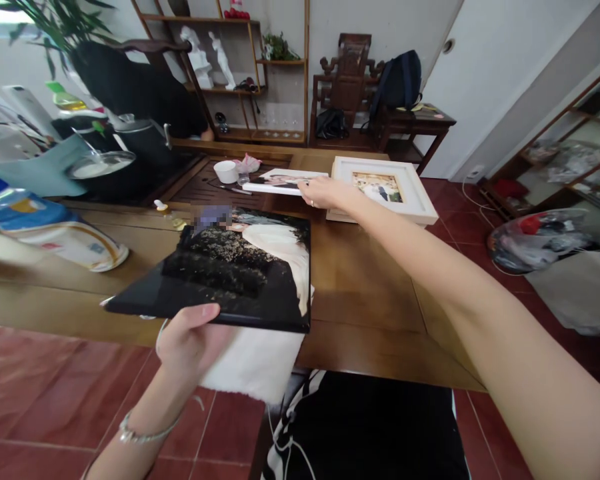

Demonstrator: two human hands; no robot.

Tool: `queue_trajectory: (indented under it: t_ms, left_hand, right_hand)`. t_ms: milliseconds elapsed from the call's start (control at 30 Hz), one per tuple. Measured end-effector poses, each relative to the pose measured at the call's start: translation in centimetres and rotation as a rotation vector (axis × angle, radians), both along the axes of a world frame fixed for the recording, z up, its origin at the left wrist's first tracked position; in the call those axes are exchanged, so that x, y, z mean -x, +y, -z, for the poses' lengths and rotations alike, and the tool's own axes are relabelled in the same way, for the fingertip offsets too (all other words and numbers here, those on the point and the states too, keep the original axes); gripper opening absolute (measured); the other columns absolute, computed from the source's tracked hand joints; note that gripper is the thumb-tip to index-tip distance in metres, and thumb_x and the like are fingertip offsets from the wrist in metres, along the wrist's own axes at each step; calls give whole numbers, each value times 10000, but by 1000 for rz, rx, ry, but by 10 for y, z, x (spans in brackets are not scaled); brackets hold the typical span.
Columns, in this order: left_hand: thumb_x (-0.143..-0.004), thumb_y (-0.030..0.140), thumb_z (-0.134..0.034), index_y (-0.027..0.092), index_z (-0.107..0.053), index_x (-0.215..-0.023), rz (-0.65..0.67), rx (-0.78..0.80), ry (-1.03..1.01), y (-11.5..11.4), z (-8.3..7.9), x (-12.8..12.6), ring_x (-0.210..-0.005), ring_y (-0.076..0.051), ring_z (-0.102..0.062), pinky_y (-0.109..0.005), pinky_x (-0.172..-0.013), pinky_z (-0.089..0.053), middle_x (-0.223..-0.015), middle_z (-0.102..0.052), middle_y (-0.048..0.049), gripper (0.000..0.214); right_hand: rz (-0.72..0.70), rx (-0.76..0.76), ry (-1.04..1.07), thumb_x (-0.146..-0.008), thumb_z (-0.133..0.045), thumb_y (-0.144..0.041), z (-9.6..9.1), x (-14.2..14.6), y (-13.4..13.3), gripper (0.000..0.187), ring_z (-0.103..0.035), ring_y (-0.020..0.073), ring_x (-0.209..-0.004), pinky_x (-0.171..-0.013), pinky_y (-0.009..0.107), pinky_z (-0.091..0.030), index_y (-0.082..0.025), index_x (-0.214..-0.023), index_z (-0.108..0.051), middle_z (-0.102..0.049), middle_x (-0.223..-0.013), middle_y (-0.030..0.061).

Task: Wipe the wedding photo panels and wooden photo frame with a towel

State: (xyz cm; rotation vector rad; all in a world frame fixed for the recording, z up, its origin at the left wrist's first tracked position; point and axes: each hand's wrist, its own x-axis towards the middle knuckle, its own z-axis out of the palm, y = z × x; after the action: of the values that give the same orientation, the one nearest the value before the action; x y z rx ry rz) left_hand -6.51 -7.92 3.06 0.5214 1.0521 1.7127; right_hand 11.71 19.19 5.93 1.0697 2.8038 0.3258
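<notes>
A large glossy dark photo panel [240, 273], showing a figure in a white gown, is tilted above the near edge of the table. My left hand [195, 337] grips its near edge, thumb on top and the other fingers hidden beneath. Under the panel hangs a white cloth [255, 363]. Reaching far across the table, my right hand [323, 192] has its fingers closed on the right end of a thin white-edged photo panel [275, 181]. Just right of that hand lies a stack of white picture frames [415, 197], the top one holding a small photo.
On the left stand a blue-and-white detergent bottle [55, 223], a bowl of white contents [103, 165] and a small dropper bottle [173, 215]. A white cup [226, 171] sits on the slatted tea tray [220, 197]. Across the wooden table [365, 287] is a person in black [135, 93].
</notes>
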Motion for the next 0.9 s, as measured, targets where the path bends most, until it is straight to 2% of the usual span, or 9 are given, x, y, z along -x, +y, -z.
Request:
queue_trajectory:
  t_ms: [167,300,400,600,733,900]
  left_hand:
    - [-502,114,-630,185,-659,-631,132,-15,-70,47,-15,1,-964,-327,-679,-492,-980,-533,-643,-703,-21,150]
    - [-563,31,-556,154,-620,-654,172,-23,-87,83,-28,5,-868,-232,-674,-412,-917,-554,-701,-704,-27,166]
    - [-630,-9,-502,147,-607,-678,187,-8,-110,97,-31,6,-840,-181,-660,-353,-902,-553,-731,-701,-26,194]
    - [-722,-21,-466,118,-625,-757,243,54,-190,114,-17,3,-798,-162,-662,-335,-890,-565,-820,-722,-57,214]
    - [-675,-48,-429,123,-627,-779,248,75,-210,135,-6,2,-832,-183,-686,-340,-886,-572,-809,-714,-62,281]
    - [-655,-62,-436,111,-658,-886,252,89,-258,166,4,1,-834,-188,-701,-296,-836,-589,-803,-712,-63,364]
  right_hand:
    - [54,-61,83,-963,-358,-208,-21,4,7,327,-640,335,-1011,-804,427,-485,-103,-1240,-497,-642,-1148,214]
    - [91,-62,117,-928,-381,-125,-24,6,12,337,-630,334,-1035,-802,418,-486,-125,-1252,-475,-615,-1178,203]
    - [100,-94,141,-884,-365,-49,-24,1,16,394,-619,343,-1061,-820,429,-482,-116,-1260,-463,-607,-1195,207]
    - [114,-177,210,-853,-296,25,-19,2,5,494,-600,369,-1086,-856,478,-458,-68,-1323,-413,-609,-1209,229]
    - [107,-227,223,-862,-259,27,-9,8,-10,488,-617,339,-1031,-817,440,-471,-53,-1311,-434,-603,-1211,236]
    - [26,-286,187,-921,-161,-9,6,9,-23,498,-594,325,-1044,-803,418,-469,-37,-1351,-410,-589,-1223,249]
